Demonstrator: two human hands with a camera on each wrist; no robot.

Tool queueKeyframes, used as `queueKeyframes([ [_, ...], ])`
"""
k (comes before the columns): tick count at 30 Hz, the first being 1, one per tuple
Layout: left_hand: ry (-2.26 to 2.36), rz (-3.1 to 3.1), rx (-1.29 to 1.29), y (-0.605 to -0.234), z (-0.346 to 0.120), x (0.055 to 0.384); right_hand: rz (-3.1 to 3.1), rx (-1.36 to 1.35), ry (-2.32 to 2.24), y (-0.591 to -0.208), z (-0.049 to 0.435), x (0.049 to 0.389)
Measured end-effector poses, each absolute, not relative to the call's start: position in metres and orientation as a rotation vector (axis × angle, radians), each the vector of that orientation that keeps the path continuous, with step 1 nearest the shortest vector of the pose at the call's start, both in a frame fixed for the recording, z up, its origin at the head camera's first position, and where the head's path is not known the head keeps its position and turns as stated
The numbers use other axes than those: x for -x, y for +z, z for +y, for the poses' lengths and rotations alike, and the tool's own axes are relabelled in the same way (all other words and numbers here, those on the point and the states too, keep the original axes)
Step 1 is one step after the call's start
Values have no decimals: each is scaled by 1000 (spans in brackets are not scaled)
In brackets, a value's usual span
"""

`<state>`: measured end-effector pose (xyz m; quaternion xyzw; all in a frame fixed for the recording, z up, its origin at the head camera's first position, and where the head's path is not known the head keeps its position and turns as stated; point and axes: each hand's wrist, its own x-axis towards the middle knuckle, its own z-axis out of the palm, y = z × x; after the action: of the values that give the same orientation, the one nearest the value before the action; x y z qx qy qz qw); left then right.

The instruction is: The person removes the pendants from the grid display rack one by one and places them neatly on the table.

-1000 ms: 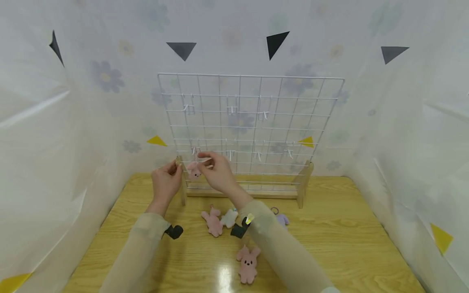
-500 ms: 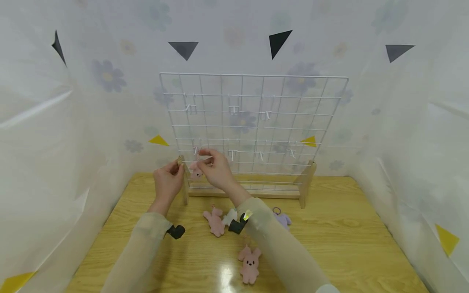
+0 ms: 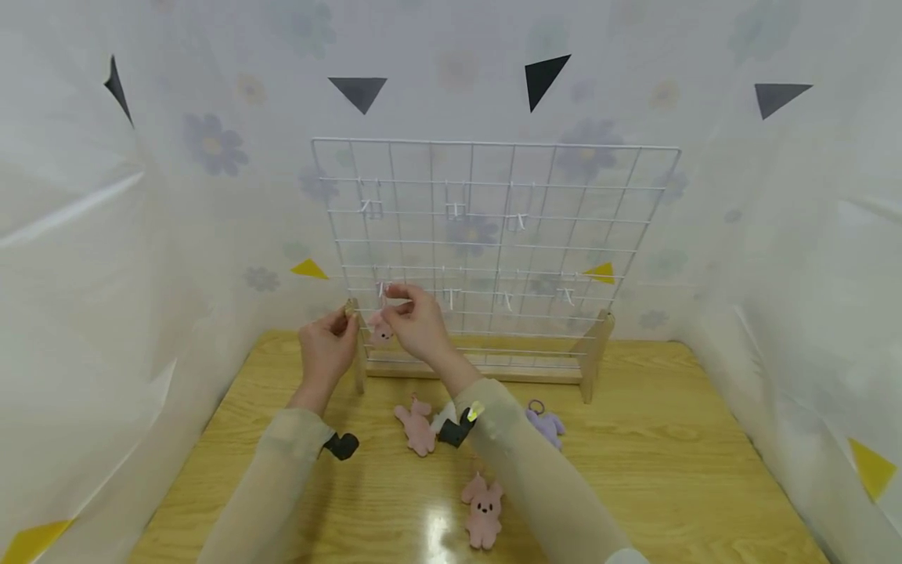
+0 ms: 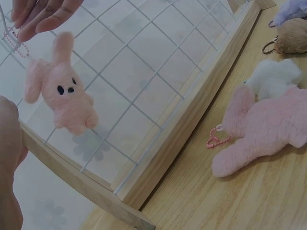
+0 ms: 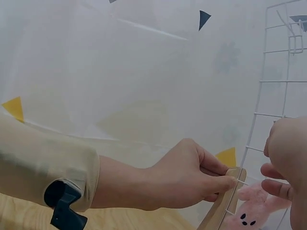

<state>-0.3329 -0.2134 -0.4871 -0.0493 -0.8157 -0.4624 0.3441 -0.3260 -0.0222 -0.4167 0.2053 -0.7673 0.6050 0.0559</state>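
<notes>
My left hand (image 3: pixel 329 348) pinches the top of the wooden side post (image 5: pixel 222 201) at the rack's left end. My right hand (image 3: pixel 420 321) is at the lower left hook, fingertips at a pink bunny plush keychain (image 4: pixel 69 93) around its bead chain (image 4: pixel 17 44) and ear. The bunny hangs upright before the white wire grid (image 3: pixel 479 243). Its chain runs up towards the hook (image 3: pixel 382 290), with fingers partly covering that spot. On the table lie another pink bunny (image 3: pixel 483 513), a pink plush (image 3: pixel 418 427), a white plush (image 4: pixel 273 76) and a purple plush (image 3: pixel 546 427).
Several white hooks, one of them a hook (image 3: pixel 456 210) in the upper row, are fixed to the grid. A brown plush (image 4: pixel 291 36) lies beside the purple one. White sheeting with coloured triangles surrounds the wood-grain table (image 3: pixel 648 454).
The whole head view has shifted slightly, so the scene sits a little further right. Both hands stay at the post and the hanging bunny, with hardly any movement between them.
</notes>
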Motion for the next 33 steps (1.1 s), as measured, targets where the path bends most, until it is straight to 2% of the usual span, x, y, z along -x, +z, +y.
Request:
queueKeyframes([
  [8, -1213, -2096, 137, -485, -213, 335, -2243, -550, 1958, -416, -30, 337],
  [22, -1190, -2091, 154, -488, -212, 333, -2225, -414, 1828, -413, -44, 337],
  [33, -1196, -2119, 127, -488, -212, 333, -2211, -457, 1829, -406, -37, 339],
])
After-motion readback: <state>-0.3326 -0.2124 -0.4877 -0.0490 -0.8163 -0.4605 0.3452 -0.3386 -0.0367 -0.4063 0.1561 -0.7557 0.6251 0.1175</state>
